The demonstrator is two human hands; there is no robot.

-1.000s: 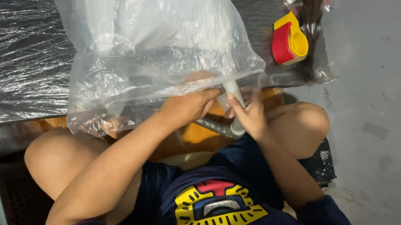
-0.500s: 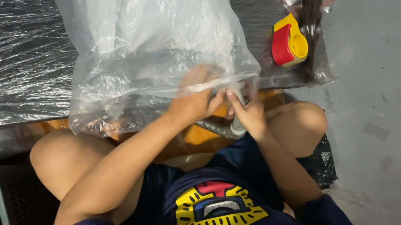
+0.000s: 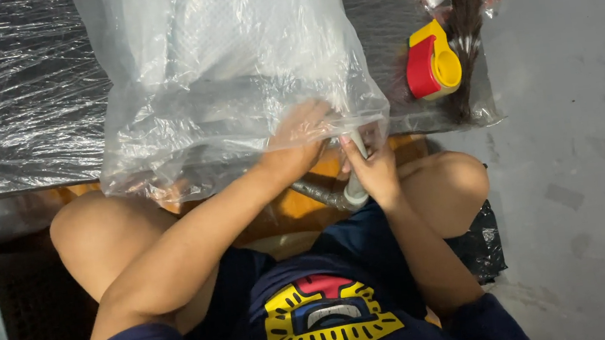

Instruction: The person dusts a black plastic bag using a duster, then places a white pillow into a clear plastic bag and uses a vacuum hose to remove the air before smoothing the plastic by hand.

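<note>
Two hands: both at the near edge of the plastic bag (image 3: 231,72), over the lap.
Left hand (image 3: 298,142): pressed flat on the bag's open end.
Right hand (image 3: 373,173): pinching the bag's corner.
Tape dispenser (image 3: 430,64): close by, on the wrapped table (image 3: 6,97).
Tip: keeping the fold flat and taut should give a neat close.

Table edge crowded; open room lying left and on the floor to the right.

A big clear plastic bag (image 3: 231,72) is covering the middle of the table (image 3: 6,97) and overhanging its near edge, blocking any reach across. The left hand (image 3: 299,144) and right hand (image 3: 373,173) are working close together at the bag's lower right corner, knees hemming them in below. A red-and-yellow tape dispenser (image 3: 431,64) and a dark brush (image 3: 463,38) are crowding the right end. The film-covered surface to the left is lying bare, as is the grey floor (image 3: 578,123).
</note>
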